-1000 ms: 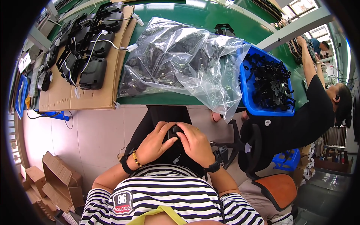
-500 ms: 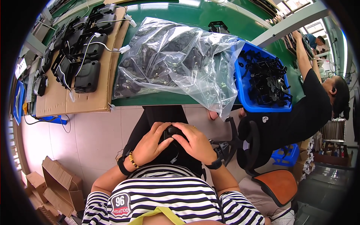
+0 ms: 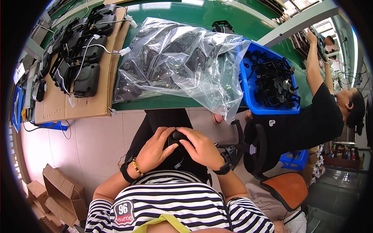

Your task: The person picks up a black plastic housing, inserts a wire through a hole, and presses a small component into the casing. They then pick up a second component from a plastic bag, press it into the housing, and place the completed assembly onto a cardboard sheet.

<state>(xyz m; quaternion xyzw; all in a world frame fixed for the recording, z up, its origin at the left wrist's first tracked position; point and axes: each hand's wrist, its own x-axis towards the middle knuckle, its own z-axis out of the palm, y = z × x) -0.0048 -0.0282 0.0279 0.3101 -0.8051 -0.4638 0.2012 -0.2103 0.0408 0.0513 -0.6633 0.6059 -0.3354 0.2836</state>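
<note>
One small black part (image 3: 177,136) held between left hand (image 3: 154,149) and right hand (image 3: 203,149), near green table (image 3: 171,11)

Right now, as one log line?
left hand: on black part | right hand: same part | green bench: clear plastic bag, blue bin, cardboard

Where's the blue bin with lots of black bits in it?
In the head view, the blue bin is right of centre, by the near edge of the green table, just right of the clear bag.
</note>
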